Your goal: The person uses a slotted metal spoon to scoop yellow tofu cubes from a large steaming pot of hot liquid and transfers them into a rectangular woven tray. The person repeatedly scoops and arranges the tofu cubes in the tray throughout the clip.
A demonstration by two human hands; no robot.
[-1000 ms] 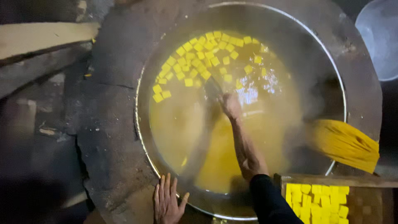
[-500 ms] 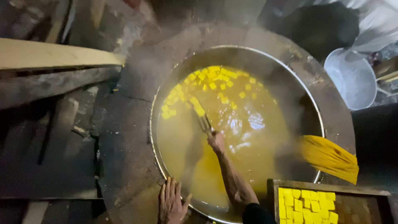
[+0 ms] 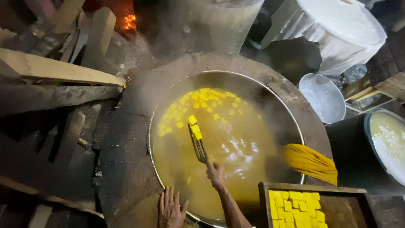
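A big round steaming wok (image 3: 270,90) holds yellow liquid with several yellow cubes (image 3: 202,103) floating at its far left. My right hand (image 3: 216,174) grips the handle of a slotted metal spatula (image 3: 197,143) that carries two or three yellow cubes (image 3: 194,126) above the liquid. My left hand (image 3: 171,209) rests flat, fingers spread, on the grey stove rim (image 3: 126,169) at the wok's near edge.
A wooden tray (image 3: 337,202) of yellow cubes sits at lower right, a yellow cloth (image 3: 310,162) draped over the wok's rim beside it. A white basin (image 3: 322,97), a cloth-covered vat (image 3: 337,29) and a tub of white liquid (image 3: 388,139) stand right. Wood planks (image 3: 55,69) and fire (image 3: 128,19) lie left.
The view has pulled back and tilted up. My right hand drew the spatula toward me and lifted cubes out of the liquid. My left hand stays on the rim.
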